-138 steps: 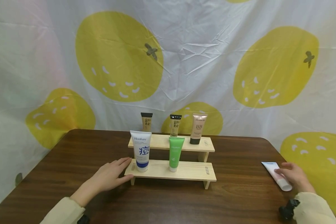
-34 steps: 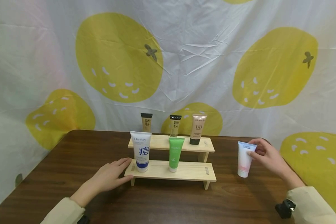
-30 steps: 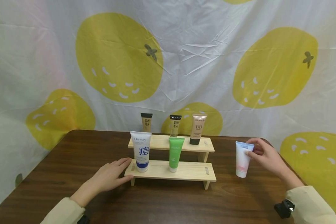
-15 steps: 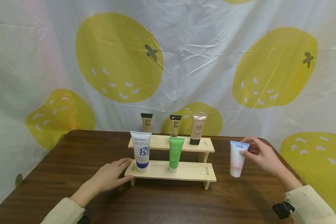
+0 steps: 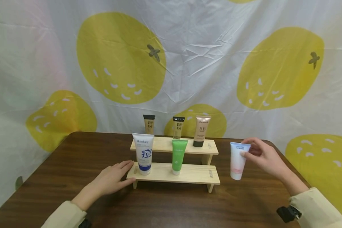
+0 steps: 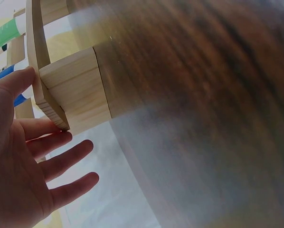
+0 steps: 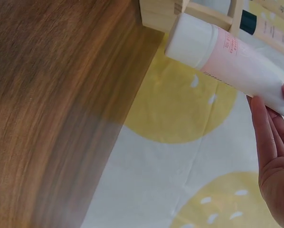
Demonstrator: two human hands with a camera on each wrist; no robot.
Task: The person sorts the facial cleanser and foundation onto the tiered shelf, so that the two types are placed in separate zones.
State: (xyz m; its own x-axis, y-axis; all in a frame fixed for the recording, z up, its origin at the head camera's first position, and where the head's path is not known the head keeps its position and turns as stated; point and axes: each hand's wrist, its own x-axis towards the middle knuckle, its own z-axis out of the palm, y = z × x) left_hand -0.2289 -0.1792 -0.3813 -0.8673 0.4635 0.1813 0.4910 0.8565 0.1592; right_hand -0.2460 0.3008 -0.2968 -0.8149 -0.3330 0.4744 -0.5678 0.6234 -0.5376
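Observation:
My right hand (image 5: 263, 156) pinches a white-and-pink squeeze tube (image 5: 237, 161) near its flat top end. The tube hangs cap-down, right of the wooden stand, apart from it. In the right wrist view its white cap (image 7: 189, 40) points toward the stand. My left hand (image 5: 109, 179) rests against the left end of the stand's lower shelf (image 5: 162, 175); in the left wrist view the thumb and index finger touch the board, the other fingers extended. A white-and-blue tube (image 5: 143, 155) and a green tube (image 5: 179, 156) stand upright on that shelf.
On the upper shelf (image 5: 165, 145) a pink BB cream tube (image 5: 201, 131) and a black-topped gold tube (image 5: 177, 128) stand; another gold tube (image 5: 149, 125) shows behind the white-and-blue one. A dark wooden table (image 5: 174, 209) lies beneath, a lemon-print cloth (image 5: 202, 63) behind.
My right hand has picked up the white-and-pink tube from the table's right side, turned it upright and carried it left toward the stand. My left hand has stayed put.

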